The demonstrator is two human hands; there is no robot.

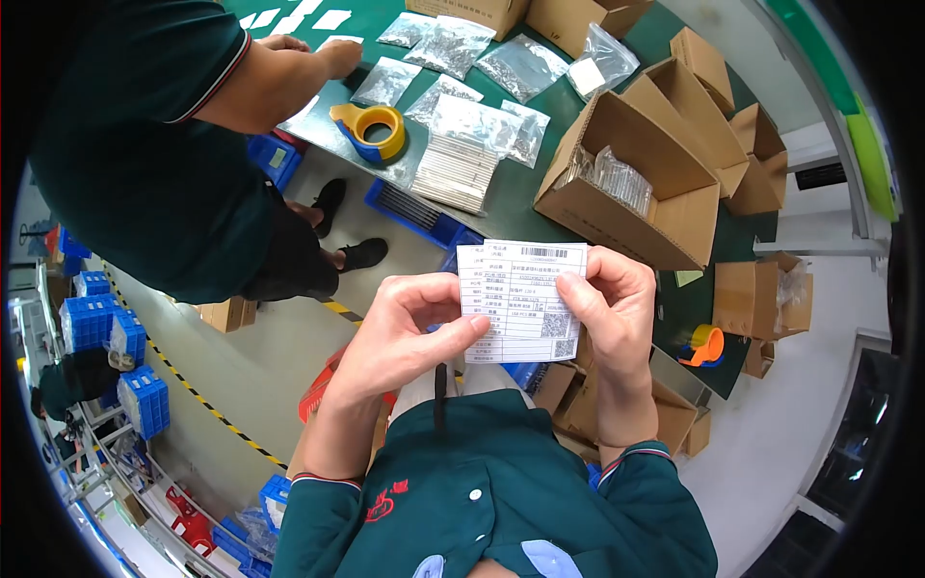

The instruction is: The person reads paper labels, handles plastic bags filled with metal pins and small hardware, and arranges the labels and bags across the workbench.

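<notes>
Two or more white printed labels (520, 294), overlapping and bearing a barcode and square codes, are held up in front of my body. My left hand (414, 328) pinches their left edge, thumb on the printed face. On the right side, my right hand (612, 303) grips the same labels between thumb and fingers. Beyond them on the green table (511, 207) lies a clear bag of thin metal rods (455, 171). An open cardboard box (626, 173) with bagged parts inside stands just past my right hand.
A co-worker (154, 144) stands at the left by the table, hands over small white papers. Tape dispensers (371, 132) and bags of small parts (451, 46) lie on the table. More cartons (747, 299) stand at the right. Blue crates (145, 400) are at the far left.
</notes>
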